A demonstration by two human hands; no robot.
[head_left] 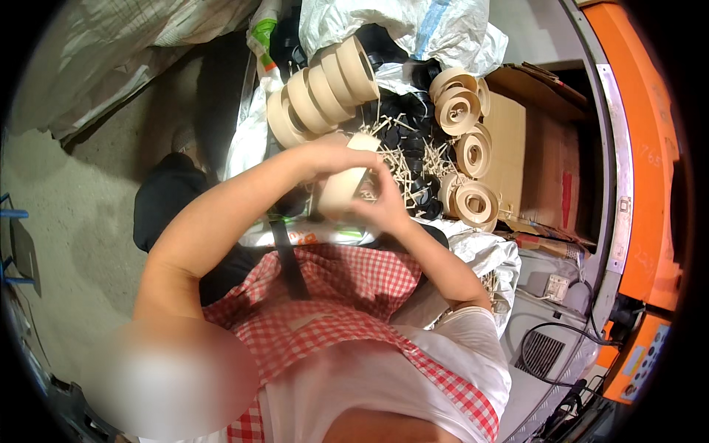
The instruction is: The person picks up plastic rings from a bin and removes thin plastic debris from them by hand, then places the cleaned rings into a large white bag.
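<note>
My left hand [336, 156] and my right hand [384, 201] both grip one pale wooden spool [341, 188], held above my lap. The left hand covers its top, the right hand closes on its lower right side. Just beyond the hands lies a heap of thin wooden sticks [402, 159] mixed with small black round parts [413, 140]. A row of several wooden spools [321, 88] lies behind the hands. More spools [473, 148] sit to the right.
A cardboard box [543, 148] stands at the right. White plastic sacks [413, 29] lie at the back. An orange machine frame [642, 148] curves along the right edge. My red checked apron [332, 295] covers my lap. Bare concrete floor [74, 221] is at the left.
</note>
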